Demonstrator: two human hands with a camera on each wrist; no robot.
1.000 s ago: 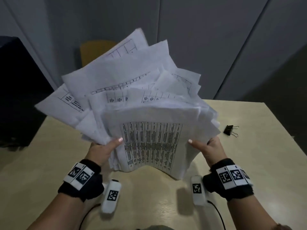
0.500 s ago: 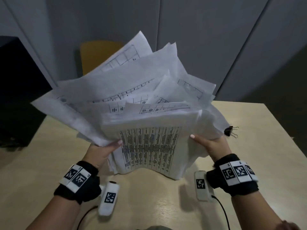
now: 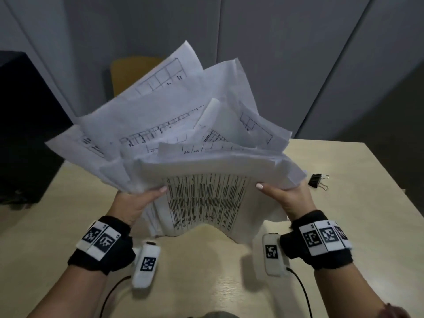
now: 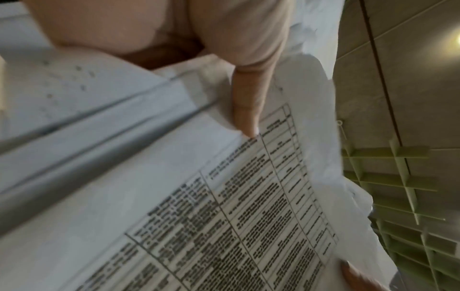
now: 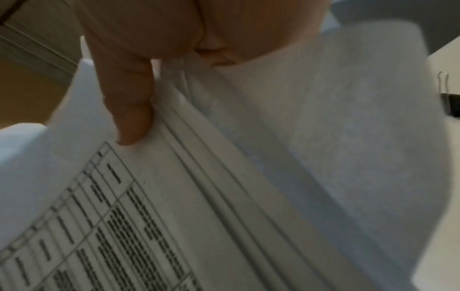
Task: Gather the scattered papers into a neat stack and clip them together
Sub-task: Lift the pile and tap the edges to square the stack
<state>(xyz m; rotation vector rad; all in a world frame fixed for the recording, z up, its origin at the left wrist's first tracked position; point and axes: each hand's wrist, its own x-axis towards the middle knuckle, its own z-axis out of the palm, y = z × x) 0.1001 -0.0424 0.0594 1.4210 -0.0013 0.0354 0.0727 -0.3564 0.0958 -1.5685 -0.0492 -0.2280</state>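
A loose bundle of white printed papers (image 3: 206, 198) stands on its lower edge on the beige table (image 3: 206, 271), fanned out unevenly at the top. My left hand (image 3: 137, 200) grips its left side, thumb on the front sheet. My right hand (image 3: 286, 198) grips the right side the same way. In the left wrist view my thumb (image 4: 246, 110) presses on the tabled front sheet (image 4: 224, 216). The right wrist view shows my thumb (image 5: 129, 110) on the papers (image 5: 248, 196). A black binder clip (image 3: 315, 180) lies on the table just right of the bundle, also in the right wrist view (image 5: 450, 106).
A yellow chair back (image 3: 128, 74) stands beyond the table's far edge. A black box or cabinet (image 3: 25, 125) sits at the left. Grey wall panels rise behind. The table's right edge (image 3: 399, 191) runs near the clip.
The bundle has been lifted a little and squeezed narrower, its fanned sheets drawing in from the left. Both hands keep their grip; the clip has not moved.
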